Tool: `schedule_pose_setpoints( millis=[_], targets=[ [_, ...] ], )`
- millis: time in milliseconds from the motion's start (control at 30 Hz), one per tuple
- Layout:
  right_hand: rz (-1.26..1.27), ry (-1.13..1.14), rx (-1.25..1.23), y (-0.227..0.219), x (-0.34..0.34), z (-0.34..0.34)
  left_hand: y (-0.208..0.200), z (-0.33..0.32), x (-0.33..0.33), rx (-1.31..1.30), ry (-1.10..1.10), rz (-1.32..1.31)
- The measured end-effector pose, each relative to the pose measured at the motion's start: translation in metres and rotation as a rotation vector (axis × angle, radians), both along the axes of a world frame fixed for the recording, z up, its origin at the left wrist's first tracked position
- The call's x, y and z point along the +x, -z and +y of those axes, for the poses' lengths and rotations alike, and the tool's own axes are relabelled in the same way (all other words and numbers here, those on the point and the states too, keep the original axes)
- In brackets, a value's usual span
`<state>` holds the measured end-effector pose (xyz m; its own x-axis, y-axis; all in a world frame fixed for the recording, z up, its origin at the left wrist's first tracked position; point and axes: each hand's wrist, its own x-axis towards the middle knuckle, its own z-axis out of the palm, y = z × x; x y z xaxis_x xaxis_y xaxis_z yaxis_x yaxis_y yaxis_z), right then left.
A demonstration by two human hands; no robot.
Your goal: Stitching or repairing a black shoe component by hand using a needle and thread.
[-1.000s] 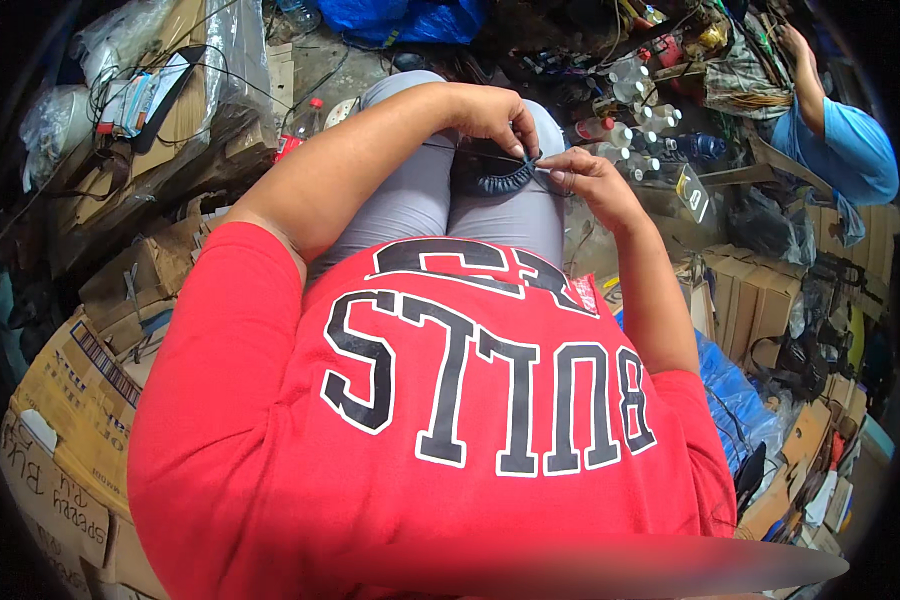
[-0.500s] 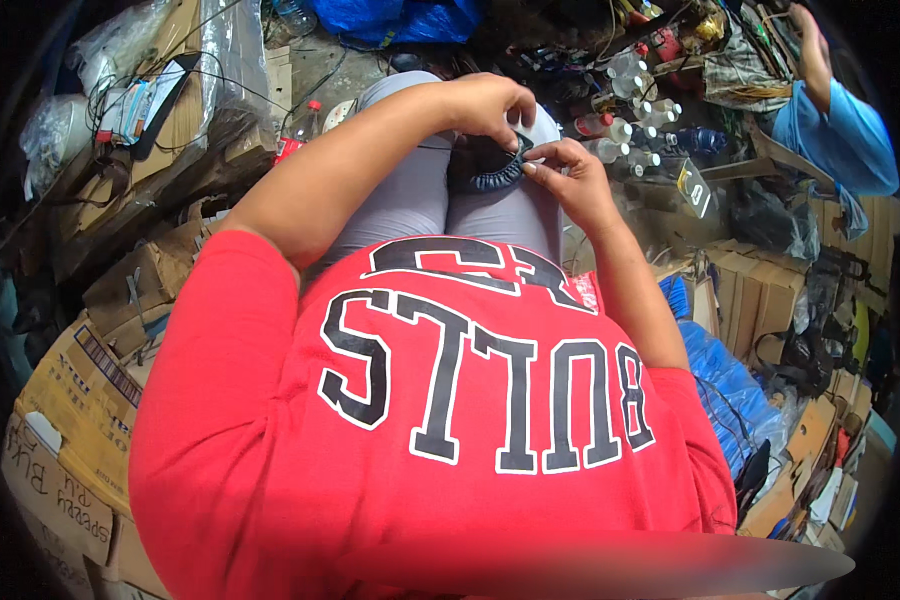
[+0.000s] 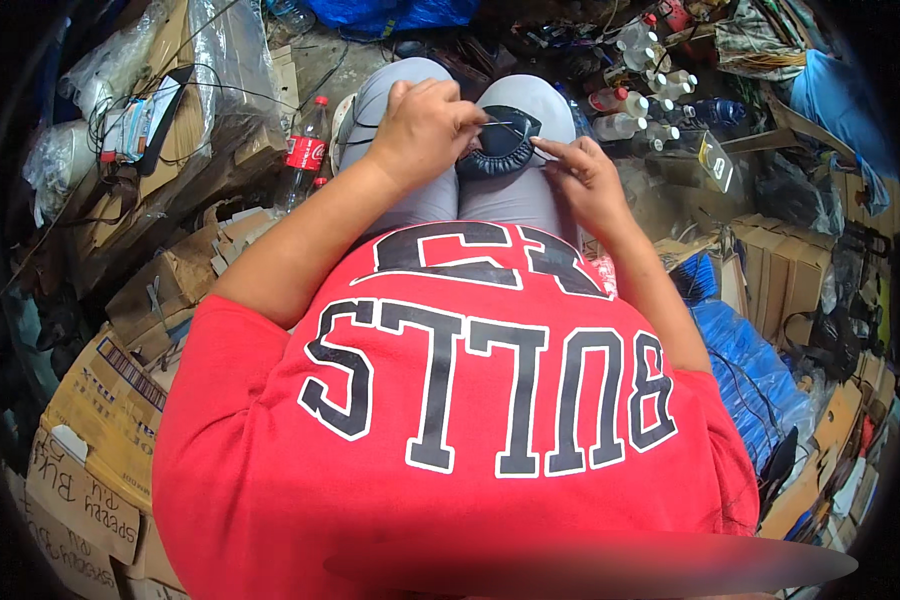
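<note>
The left fingers [image 3: 466, 118] pinch one thin strand [image 3: 502, 123]. The right fingers [image 3: 553, 150] meet one glossy black piece with gathered rim [image 3: 500, 163], over the right knee [image 3: 530, 95]; their grip cannot be determined. Outward: one red-labelled clear plastic bottle [image 3: 307, 153], white print; one black-lettered red shirt [image 3: 480, 510]; handwritten brown cardboard [image 3: 82, 505].

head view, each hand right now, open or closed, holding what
Left hand: closed, pinching a thin strand, thread or needle unclear.
Right hand: fingertips at the edge of the black gathered piece; whether pinching cannot be told.
</note>
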<state>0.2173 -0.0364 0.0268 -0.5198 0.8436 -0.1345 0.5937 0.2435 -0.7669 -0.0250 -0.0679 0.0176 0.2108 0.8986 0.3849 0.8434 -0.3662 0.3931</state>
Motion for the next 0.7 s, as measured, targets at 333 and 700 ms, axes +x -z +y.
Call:
schedule_pose_setpoints(
  millis=[333,700],
  targets=[
    [0.05,-0.141,-0.302,0.003,0.009,0.043,0.015,0.025,0.002,-0.239,0.208,-0.322],
    [0.127,-0.172,-0.432,0.01,0.012,0.051,0.014,0.027,0.01,-0.22,0.202,-0.198]
  ],
)
